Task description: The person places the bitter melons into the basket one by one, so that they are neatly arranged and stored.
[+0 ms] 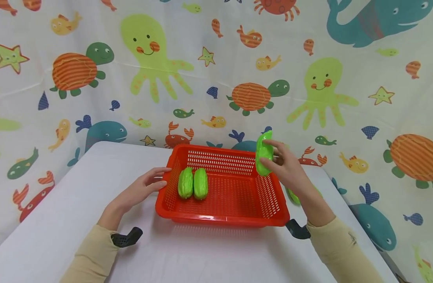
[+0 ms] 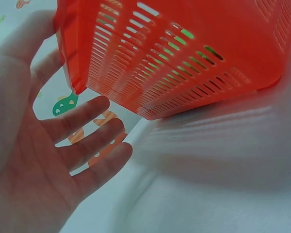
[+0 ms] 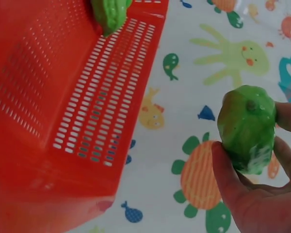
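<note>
A red plastic basket (image 1: 216, 218) with slotted sides stands on the white table. Two glossy, ridged green bitter melons, a left one (image 1: 185, 184) and a right one (image 1: 200, 184), lie side by side at its left end. My right hand (image 1: 286, 166) holds another bitter melon (image 1: 264, 155) between thumb and fingers, upright above the basket's right rim. In the right wrist view this bitter melon (image 3: 247, 128) shows its rounded end. My left hand (image 1: 145, 184) touches the basket's left rim with thumb and index finger; in the left wrist view its other fingers (image 2: 94, 145) spread loosely below the rim.
Right of the basket, more green (image 1: 293, 196) shows on the table, partly hidden by my right forearm. A white curtain (image 1: 209, 78) printed with sea animals hangs behind the table. The white tabletop (image 1: 138, 153) extends left of the basket.
</note>
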Motion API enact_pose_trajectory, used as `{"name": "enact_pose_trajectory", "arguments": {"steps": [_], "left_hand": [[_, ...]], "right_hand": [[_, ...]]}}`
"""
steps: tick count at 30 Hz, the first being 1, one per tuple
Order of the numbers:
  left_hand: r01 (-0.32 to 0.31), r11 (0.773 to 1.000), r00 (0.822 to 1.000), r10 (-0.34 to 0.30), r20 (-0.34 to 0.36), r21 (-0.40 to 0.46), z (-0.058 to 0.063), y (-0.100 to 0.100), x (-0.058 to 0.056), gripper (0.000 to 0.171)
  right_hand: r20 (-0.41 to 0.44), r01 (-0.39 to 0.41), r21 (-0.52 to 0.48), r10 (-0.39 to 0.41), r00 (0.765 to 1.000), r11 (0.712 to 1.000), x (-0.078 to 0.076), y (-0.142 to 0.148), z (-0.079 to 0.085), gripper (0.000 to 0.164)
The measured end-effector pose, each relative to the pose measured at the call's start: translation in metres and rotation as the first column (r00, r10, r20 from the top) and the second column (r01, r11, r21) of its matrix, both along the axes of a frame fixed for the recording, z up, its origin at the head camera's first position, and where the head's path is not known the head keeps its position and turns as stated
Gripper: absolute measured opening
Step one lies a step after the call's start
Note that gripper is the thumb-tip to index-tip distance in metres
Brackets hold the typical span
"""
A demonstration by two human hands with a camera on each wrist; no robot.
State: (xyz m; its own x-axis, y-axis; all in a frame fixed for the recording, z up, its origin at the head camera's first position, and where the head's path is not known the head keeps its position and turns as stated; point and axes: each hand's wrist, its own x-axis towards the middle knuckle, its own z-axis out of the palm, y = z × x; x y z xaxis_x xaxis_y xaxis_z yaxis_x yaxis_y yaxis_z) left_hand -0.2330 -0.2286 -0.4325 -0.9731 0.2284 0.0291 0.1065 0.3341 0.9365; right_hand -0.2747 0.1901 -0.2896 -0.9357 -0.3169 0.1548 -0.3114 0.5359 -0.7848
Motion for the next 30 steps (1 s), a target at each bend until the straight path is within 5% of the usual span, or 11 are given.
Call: {"name": "enact_pose_trajectory", "arguments": {"steps": [17, 30], "left_hand": [[0.002, 1.0, 1.0, -0.002, 0.001, 0.005, -0.002, 0.0, -0.001, 0.058], [0.007, 1.0, 1.0, -0.007, -0.002, 0.018, -0.002, 0.0, -0.002, 0.057]], "right_hand": [[0.051, -0.054, -0.082, 0.058, 0.997, 0.995, -0.026, -0.035, -0.008, 0.056], [0.248, -0.087, -0.09, 0.107, 0.963, 0.992, -0.044, -0.058, -0.021, 0.055]]}}
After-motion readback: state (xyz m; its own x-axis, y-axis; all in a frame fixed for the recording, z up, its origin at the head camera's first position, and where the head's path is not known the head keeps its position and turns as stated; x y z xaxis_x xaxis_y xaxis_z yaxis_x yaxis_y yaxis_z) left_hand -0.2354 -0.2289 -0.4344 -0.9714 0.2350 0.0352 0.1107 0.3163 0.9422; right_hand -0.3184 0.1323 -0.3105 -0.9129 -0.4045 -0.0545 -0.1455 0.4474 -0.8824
